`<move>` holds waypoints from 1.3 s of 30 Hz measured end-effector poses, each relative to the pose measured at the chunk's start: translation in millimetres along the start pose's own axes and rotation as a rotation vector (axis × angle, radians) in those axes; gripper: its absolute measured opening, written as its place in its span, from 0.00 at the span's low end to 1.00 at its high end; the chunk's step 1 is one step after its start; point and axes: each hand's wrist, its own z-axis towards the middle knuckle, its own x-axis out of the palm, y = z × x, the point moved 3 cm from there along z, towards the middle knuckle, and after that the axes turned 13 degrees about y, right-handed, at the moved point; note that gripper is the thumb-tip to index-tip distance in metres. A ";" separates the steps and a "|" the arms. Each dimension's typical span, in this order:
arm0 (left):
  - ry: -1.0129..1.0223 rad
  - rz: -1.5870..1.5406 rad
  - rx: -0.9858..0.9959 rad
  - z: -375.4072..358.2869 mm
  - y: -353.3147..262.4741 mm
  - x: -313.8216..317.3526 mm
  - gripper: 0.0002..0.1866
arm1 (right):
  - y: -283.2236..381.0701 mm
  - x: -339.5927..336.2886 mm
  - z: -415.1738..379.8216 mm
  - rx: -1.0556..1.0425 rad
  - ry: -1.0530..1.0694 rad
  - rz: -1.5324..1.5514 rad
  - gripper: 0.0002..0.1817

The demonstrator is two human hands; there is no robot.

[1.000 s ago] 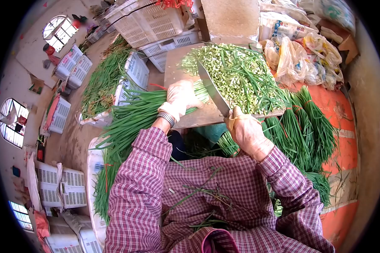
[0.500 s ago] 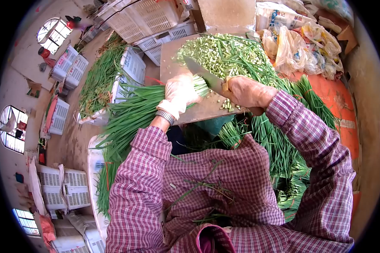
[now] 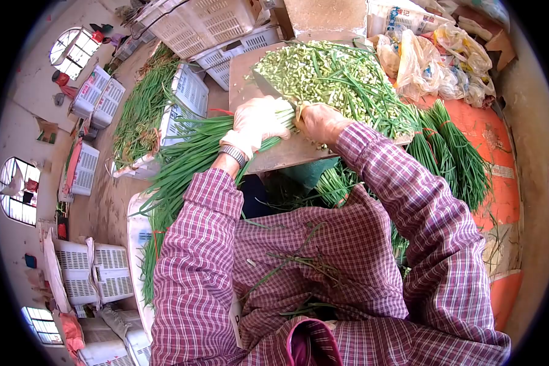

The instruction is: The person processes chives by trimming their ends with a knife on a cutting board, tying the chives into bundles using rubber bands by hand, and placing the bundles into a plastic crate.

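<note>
My left hand [image 3: 256,125], in a pale glove with a watch at the wrist, grips a bundle of long green stalks [image 3: 192,149] over the board's near left part. The pale stalk ends [image 3: 282,110] stick out to its right. My right hand [image 3: 323,122] is closed round the handle of a knife [image 3: 267,87], whose blade points up and left, against the stalk ends. Behind the hands, a heap of chopped stalk pieces [image 3: 311,70] covers much of the board [image 3: 241,82].
White crates [image 3: 201,27] stand behind the board. Another crate [image 3: 189,94], heaped with greens, is at the left. Tied green bundles [image 3: 460,152] lie on orange sacking [image 3: 500,177] at the right, with plastic bags [image 3: 421,67] behind. A plaid apron [image 3: 323,250] covers my lap.
My right hand and the knife have moved left, closer to my left hand. The blade now sits against the stalk ends. The whole view has shifted slightly.
</note>
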 end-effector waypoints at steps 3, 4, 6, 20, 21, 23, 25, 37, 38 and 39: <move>-0.046 -0.061 0.041 2.3 6.1 -0.2 0.38 | -14.4 10.0 -27.9 -0.020 0.018 -0.023 0.19; -0.007 -0.063 0.035 4.5 5.9 -2.8 0.38 | -19.1 17.0 -46.2 -0.016 0.024 -0.019 0.19; 0.032 -0.067 0.051 2.4 1.4 -6.7 0.37 | -22.3 25.3 -77.5 -0.052 -0.134 -0.018 0.17; 0.003 -0.098 0.017 3.8 7.7 -2.7 0.43 | -24.7 -23.6 -6.1 0.084 -0.266 -0.420 0.07; 0.023 -0.110 0.016 4.2 8.1 -3.6 0.44 | -30.6 -34.0 -10.8 0.085 -0.323 -0.383 0.07; -0.061 -0.116 0.056 5.4 11.3 0.6 0.51 | -50.7 -50.8 -6.6 -0.049 -0.574 -0.433 0.06; -0.138 -0.150 0.089 0.3 11.7 5.8 0.58 | -68.8 -64.9 5.6 0.087 -0.534 -0.509 0.09; -0.759 -1.035 0.228 -134.0 -36.9 107.5 0.29 | 106.2 -18.4 45.7 -0.532 -0.034 -0.582 0.59; -0.682 -1.231 0.191 -139.6 -32.5 119.0 0.24 | 112.0 -12.7 57.0 -0.476 0.133 -0.525 0.58; -0.546 -1.701 0.196 -140.4 -31.6 131.2 0.28 | 115.0 -8.4 60.3 -0.486 0.138 -0.526 0.58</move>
